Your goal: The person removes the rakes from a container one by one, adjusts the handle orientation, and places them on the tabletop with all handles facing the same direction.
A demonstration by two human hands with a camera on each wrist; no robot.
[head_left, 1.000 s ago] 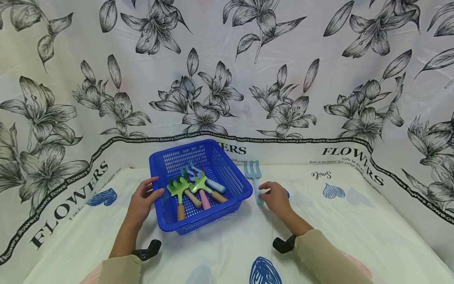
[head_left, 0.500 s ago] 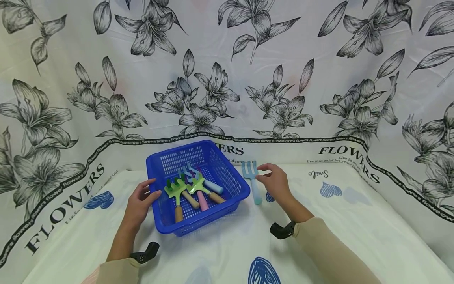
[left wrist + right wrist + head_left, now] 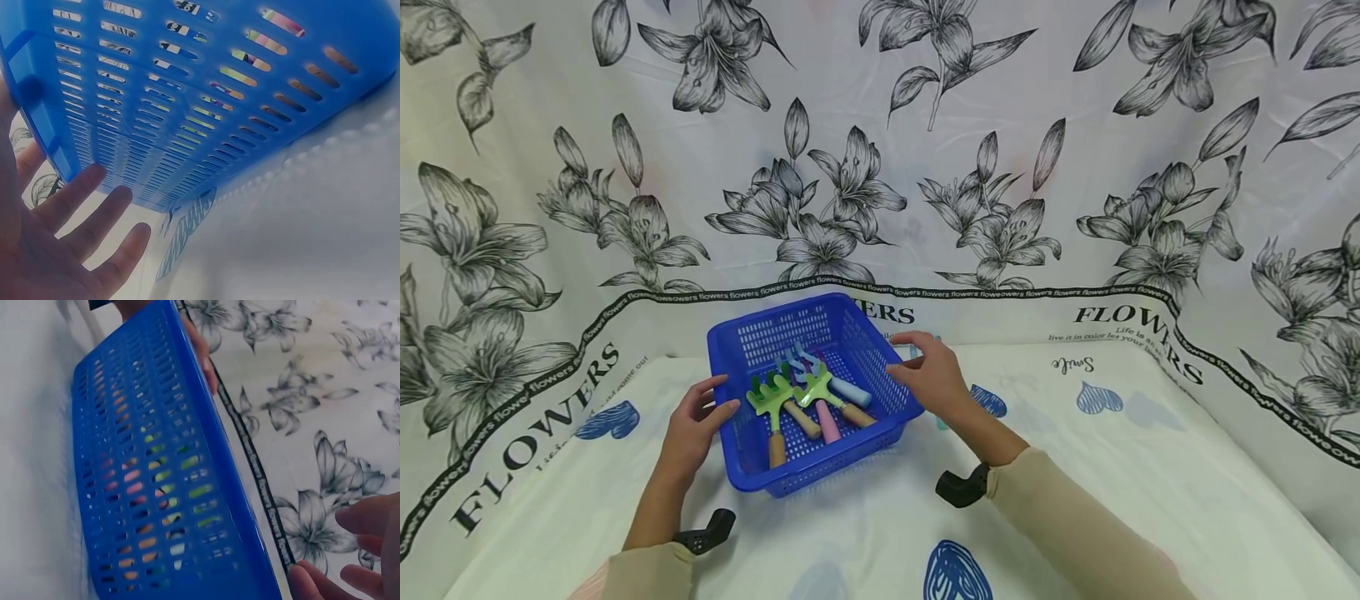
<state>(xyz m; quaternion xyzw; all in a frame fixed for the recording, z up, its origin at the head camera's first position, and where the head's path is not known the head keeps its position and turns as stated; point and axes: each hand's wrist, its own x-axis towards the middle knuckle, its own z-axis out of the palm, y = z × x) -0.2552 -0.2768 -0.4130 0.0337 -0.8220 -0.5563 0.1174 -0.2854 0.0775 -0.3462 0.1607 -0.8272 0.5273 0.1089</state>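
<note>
A blue plastic basket point(image 3: 827, 464) with slotted walls holds several small garden hand tools, among them a light-green hand rake point(image 3: 772, 400) and a pink handle point(image 3: 828, 423). At the basket's left rim is my left hand point(image 3: 691, 429), thumb at the rim and fingers along the outside. These fingers look straight and spread in the left wrist view. My right hand point(image 3: 934, 379) hovers by the right rim, its thumb and fingers apart and holding nothing. Behind it lies a light-blue hand fork, mostly hidden, with only its handle end point(image 3: 942, 424) and bits of its tines showing.
White cloth with printed hearts point(image 3: 1100, 398) covers the table. A flower-patterned curtain point(image 3: 985, 208) rises close behind the basket. Each wrist carries a black camera mount, one on the left point(image 3: 707, 532) and one on the right point(image 3: 962, 486).
My right hand has moved from the blue fork's handle up past its tines, then left to the basket's right rim. The fork stays on the table. Left hand and basket have barely moved.
</note>
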